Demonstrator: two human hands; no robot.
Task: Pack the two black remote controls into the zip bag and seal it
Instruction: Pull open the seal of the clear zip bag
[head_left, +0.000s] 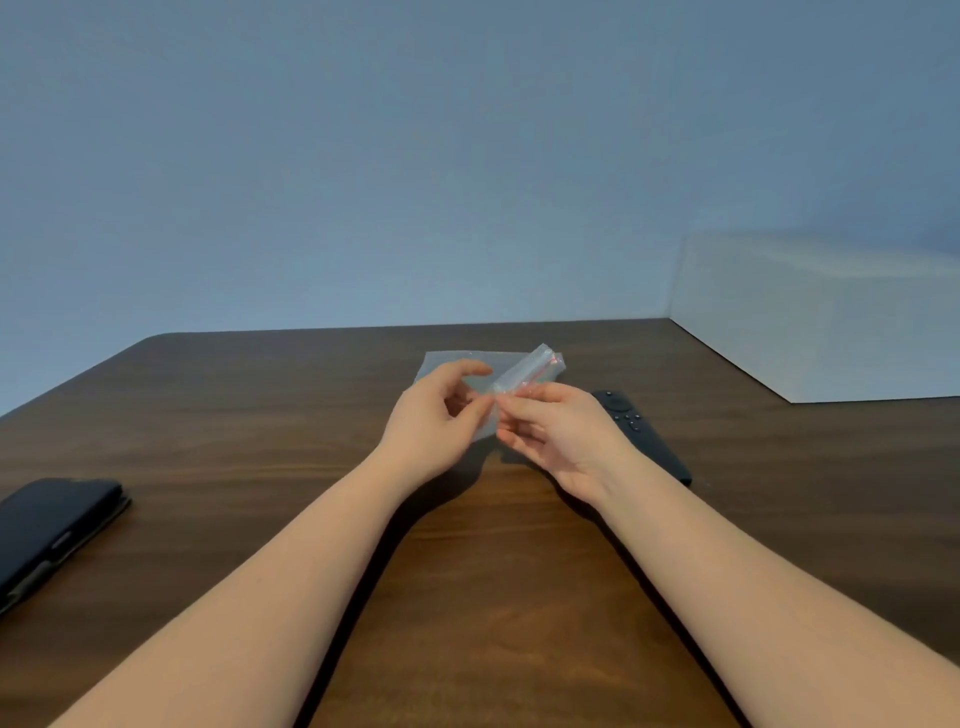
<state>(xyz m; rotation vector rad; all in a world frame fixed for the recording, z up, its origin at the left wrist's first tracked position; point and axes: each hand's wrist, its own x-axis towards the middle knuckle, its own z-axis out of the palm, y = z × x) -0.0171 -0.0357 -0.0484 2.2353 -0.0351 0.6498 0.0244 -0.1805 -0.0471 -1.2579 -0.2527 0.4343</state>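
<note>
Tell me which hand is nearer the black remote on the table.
Right. The right hand lies directly beside the remote, overlapping its left edge in view; the left hand is farther left, beyond the right hand.

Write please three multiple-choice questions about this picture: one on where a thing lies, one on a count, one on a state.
1. Where does the visible black remote lie?
A. under the right forearm side
B. at the table's left edge
C. inside the bag

2. How many remotes are plainly visible?
A. one
B. two
C. three

3. What is the zip bag's state?
A. sealed with remotes
B. held at its edge by both hands
C. lying untouched

Answers:
1 A: the remote lies beside the right hand.
2 A: only one shows.
3 B: the left hand and right hand pinch the zip bag.
</note>
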